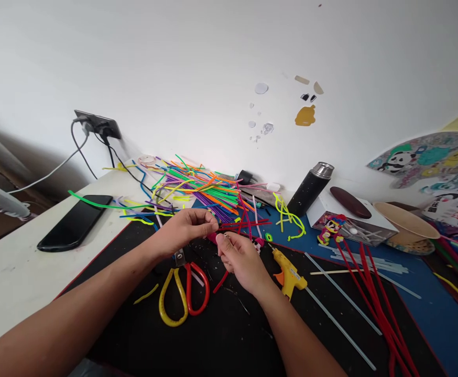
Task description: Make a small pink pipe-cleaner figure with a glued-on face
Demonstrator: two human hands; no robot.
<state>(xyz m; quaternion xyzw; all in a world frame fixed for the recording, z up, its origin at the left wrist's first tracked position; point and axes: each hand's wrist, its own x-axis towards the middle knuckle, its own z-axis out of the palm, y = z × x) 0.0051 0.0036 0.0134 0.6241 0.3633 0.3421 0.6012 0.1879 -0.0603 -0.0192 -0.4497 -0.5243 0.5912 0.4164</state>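
Observation:
My left hand point(185, 230) and my right hand point(240, 259) meet over the black mat point(229, 335), fingers pinched together. Between them is a small pink piece with a red pipe cleaner point(221, 280) running down from it. Both hands grip this piece; its exact shape is hidden by the fingers. A big pile of coloured pipe cleaners point(197, 193) lies just behind the hands. Scissors with one yellow and one red handle point(184, 293) rest below my left hand. A yellow glue gun point(287, 272) lies right of my right hand.
A black phone point(75, 222) lies on the white table at left, below a wall socket point(97, 124) with cables. A black flask point(311, 189), a white box point(355, 220), long red pipe cleaners point(374, 298), clear glue sticks point(339, 314) and a paper plate point(404, 220) are to the right.

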